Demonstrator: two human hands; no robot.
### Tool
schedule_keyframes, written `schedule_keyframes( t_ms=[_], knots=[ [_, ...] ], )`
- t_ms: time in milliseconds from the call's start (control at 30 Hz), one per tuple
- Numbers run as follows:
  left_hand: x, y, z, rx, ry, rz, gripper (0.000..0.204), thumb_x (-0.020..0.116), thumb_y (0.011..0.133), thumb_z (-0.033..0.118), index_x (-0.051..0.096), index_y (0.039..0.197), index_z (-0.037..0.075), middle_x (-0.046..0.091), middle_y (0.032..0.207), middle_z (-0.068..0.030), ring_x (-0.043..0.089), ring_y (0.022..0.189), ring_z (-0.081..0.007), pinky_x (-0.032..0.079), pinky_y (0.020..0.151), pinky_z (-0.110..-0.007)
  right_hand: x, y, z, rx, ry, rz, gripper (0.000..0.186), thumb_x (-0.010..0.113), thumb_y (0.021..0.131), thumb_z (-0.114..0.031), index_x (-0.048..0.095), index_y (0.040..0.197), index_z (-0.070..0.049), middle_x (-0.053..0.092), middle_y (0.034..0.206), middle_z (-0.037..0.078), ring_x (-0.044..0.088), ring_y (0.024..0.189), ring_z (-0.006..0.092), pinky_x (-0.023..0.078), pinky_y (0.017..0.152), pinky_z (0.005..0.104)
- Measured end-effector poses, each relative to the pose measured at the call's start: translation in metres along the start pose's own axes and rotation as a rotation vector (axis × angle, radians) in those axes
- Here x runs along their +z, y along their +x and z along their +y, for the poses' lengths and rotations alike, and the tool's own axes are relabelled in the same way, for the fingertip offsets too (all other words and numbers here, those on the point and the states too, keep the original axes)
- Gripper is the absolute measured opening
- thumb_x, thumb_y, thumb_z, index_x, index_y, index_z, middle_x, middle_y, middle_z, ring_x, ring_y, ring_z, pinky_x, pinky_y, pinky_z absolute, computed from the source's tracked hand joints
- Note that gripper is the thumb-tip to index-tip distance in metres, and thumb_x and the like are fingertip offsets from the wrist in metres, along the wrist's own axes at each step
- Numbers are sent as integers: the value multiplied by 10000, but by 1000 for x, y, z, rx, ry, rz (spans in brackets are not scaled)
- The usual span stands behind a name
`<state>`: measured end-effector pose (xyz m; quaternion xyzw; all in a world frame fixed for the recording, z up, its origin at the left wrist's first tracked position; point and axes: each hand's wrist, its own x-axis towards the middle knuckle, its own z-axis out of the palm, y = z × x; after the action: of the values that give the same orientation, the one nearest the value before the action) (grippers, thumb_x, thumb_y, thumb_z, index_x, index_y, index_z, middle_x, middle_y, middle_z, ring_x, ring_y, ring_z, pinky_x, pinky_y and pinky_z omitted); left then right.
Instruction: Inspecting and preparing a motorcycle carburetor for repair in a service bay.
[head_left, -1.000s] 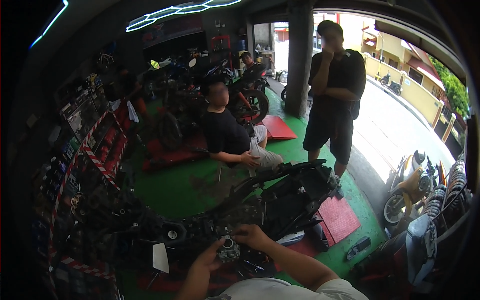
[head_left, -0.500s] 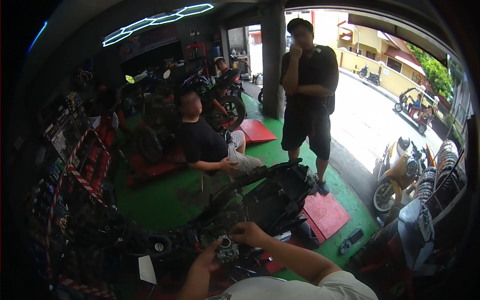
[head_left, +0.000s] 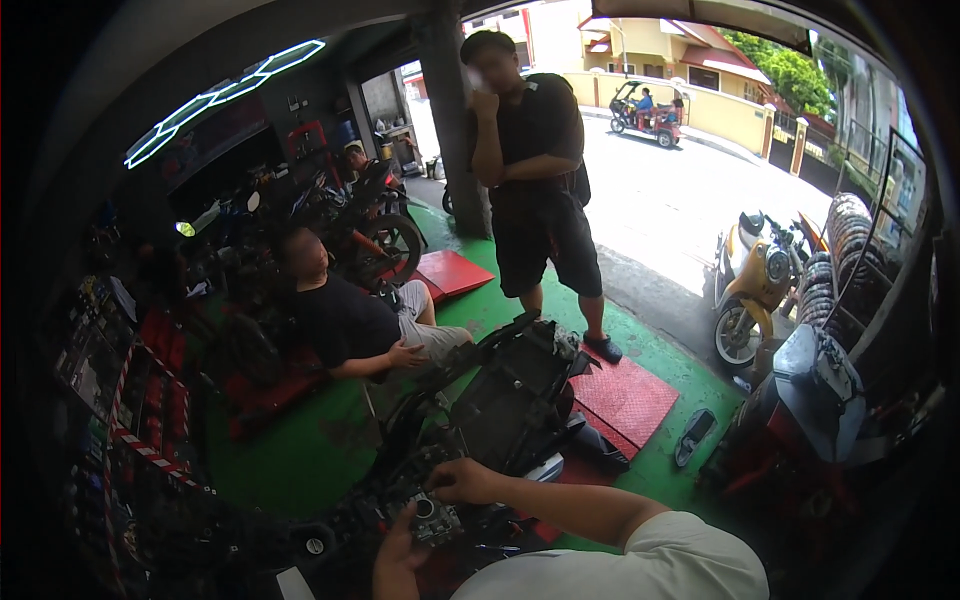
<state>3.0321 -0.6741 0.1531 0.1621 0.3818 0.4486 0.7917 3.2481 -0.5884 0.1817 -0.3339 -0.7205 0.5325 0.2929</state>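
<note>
A metal carburetor (head_left: 438, 524) with a round bore lies in front of me at the side of a stripped motorcycle frame (head_left: 500, 400). My left hand (head_left: 400, 545) grips its near left side, with a thumb or finger up along the edge by the bore. Just above it, my right hand (head_left: 466, 482) is curled with its fingertips pinched together close to the carburetor's top. Whatever those fingertips hold is too small and dark to make out.
A seated person (head_left: 340, 310) and a standing person (head_left: 530, 150) are beyond the frame. Red ramp plates (head_left: 625, 395) lie on the green floor (head_left: 300, 460). A grey scooter (head_left: 800, 410) and a yellow motorcycle (head_left: 760, 270) stand to the right, beside stacked tires (head_left: 850, 230).
My view has turned to the right, so the scene sits further left. Both hands stay at the carburetor in much the same pose. Outside, the three-wheeler has moved along the street.
</note>
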Motion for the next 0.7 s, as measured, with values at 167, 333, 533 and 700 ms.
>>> schedule_keyframes(
  t_ms=[167,333,533,700],
  knots=[
    [9,-1,5,-22,31,-28,658,722,884,491,559,1350,57,664,1231,-203,667,1110,-398,552,931,-633,-2,0,7,-22,45,0,260,740,885,-142,720,1114,-19,737,999,87,684,939,152,544,875,312],
    [2,9,4,-50,47,-73,659,718,884,504,557,1355,72,660,1238,-210,666,1112,-403,553,928,-635,-4,-2,15,-13,44,21,258,743,882,-146,721,1105,-19,736,1001,86,685,940,152,546,877,311],
    [-2,24,4,-57,35,-110,641,698,904,499,560,1342,53,671,1216,-208,672,1108,-404,555,924,-633,-6,-15,9,-30,67,106,236,749,884,-167,723,1068,-22,736,976,80,688,931,154,552,862,315],
    [9,22,8,-81,97,-117,604,692,922,483,570,1314,40,694,1182,-190,704,1067,-358,597,925,-541,-3,-16,16,31,20,137,246,744,895,-178,726,1090,-29,740,976,80,689,933,147,552,869,313]
  ],
)
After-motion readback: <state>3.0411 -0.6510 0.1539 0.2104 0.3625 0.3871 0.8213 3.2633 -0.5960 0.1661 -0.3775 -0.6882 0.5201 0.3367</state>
